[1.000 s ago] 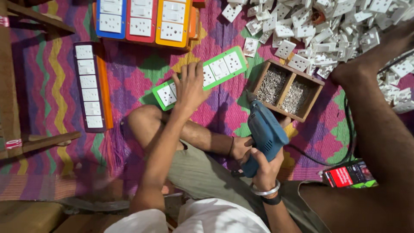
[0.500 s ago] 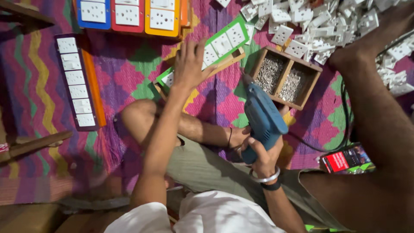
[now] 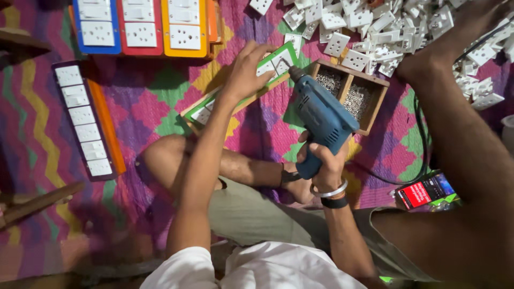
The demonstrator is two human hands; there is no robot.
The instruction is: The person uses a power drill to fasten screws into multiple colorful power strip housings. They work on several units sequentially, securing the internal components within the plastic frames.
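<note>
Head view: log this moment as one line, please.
left hand: pressing on green-framed switch board | right hand: gripping blue electric drill, bit at board | beside: wooden screw box

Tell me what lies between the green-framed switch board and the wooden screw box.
In the head view, the blue drill's tip sits between the green-framed board and the wooden box.

A long green-framed switch board (image 3: pixel 278 61) lies flat and slanted on the patterned mat, its white switch and socket plates facing up; the middle is hidden under a hand, so only its 2 ends show. A blue electric drill (image 3: pixel 320 120) is held above it, tilted, its dark chuck and bit pointing at the board's upper end.
</note>
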